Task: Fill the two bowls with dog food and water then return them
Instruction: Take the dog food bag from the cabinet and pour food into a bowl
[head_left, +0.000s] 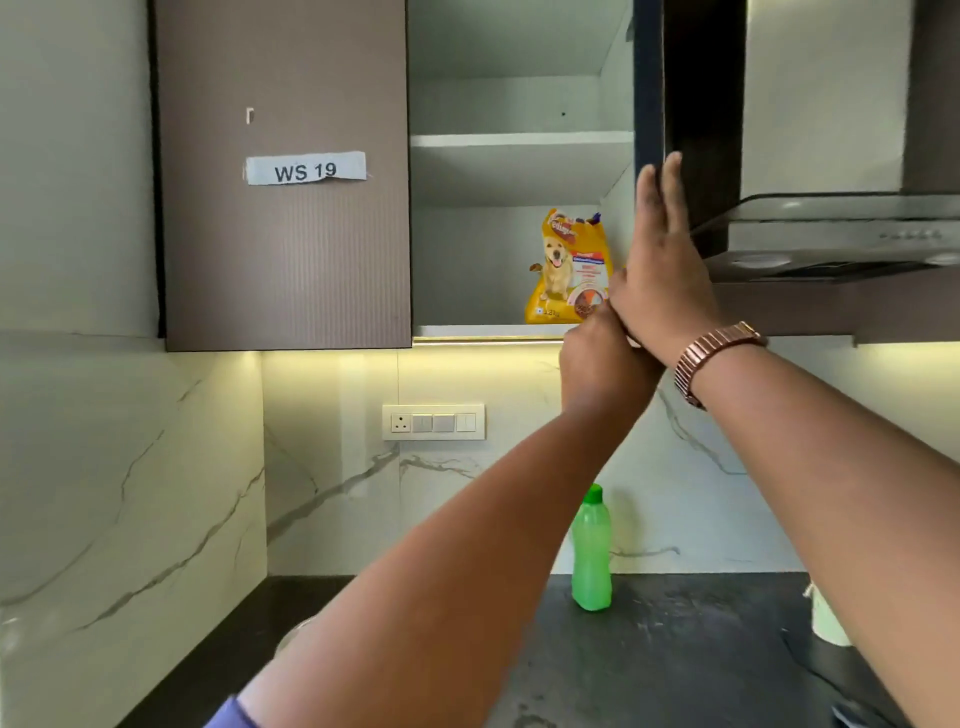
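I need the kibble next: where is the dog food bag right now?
In the head view, the dog food bag stands upright on the bottom shelf of the open cabinet, at its right side, just behind the raised hands.

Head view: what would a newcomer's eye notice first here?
The yellow dog food bag stands on the lowest shelf of the open cabinet. The right hand lies flat on the open door; the left hand reaches toward the bag. A green bottle stands on the dark counter.
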